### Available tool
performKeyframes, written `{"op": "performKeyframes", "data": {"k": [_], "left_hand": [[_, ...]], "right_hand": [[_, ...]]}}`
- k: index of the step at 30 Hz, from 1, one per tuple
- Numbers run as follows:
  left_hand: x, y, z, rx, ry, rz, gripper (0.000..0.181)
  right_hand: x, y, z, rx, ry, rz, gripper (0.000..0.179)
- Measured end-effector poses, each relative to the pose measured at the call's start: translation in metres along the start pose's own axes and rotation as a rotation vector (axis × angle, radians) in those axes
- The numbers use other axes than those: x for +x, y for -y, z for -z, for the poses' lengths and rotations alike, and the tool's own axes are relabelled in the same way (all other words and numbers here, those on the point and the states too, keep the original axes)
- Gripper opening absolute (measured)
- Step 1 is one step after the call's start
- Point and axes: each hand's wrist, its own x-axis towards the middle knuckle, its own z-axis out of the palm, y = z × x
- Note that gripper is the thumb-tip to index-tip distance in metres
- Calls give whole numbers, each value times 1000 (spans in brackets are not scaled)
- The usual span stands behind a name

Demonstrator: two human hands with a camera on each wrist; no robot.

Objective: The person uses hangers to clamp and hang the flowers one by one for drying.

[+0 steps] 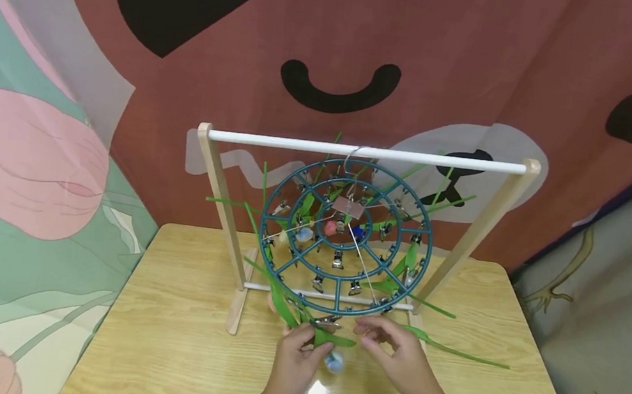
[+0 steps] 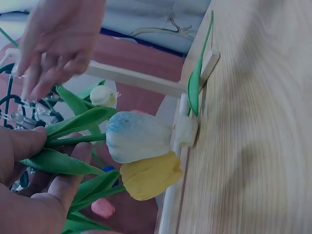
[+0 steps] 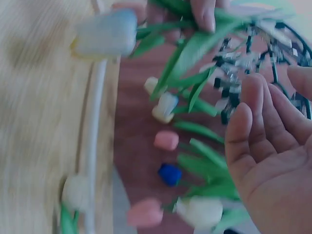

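Note:
My left hand [image 1: 297, 359] pinches the green stem and leaves of an artificial tulip just below the front of a round clip hanger [image 1: 337, 294]. Its pale white-and-blue bloom [image 2: 139, 136] hangs downward. A metal clip [image 1: 328, 321] lies right above the pinched leaves. To the right, my right hand [image 1: 400, 357] is raised at the hanger's front rim with its fingers loosely bent. In the right wrist view its palm holds nothing. A yellow tulip [image 2: 151, 176] overlaps the held bloom in the left wrist view.
Blue-green rings hang by a hook from a white rail [image 1: 367, 152] on a wooden stand [image 1: 492, 222]. Several tulips dangle from its clips, including a dark blue bloom [image 3: 169, 174] and a pink one [image 3: 166, 140]. A white tulip [image 3: 76, 192] lies on the wooden table [image 1: 161, 348].

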Motion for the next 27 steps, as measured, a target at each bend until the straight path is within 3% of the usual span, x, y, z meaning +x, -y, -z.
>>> {"op": "performKeyframes", "data": {"k": [4,11,20,27], "left_hand": [[-2,4,11,17,-23,4,21],[-9,12,31,76,-59,-72,18],[-5,13,54,115,-102,78,22],[6,14,68,155,-160,28,21]], "right_hand": [[-11,-10,13,-48,6,-67,17],[-23,-21,29,-77,-13,-144,14],[-28,-29,40,-53,-39,-184,15],[-33,-34,42,-51,-52,-177,14]]}}
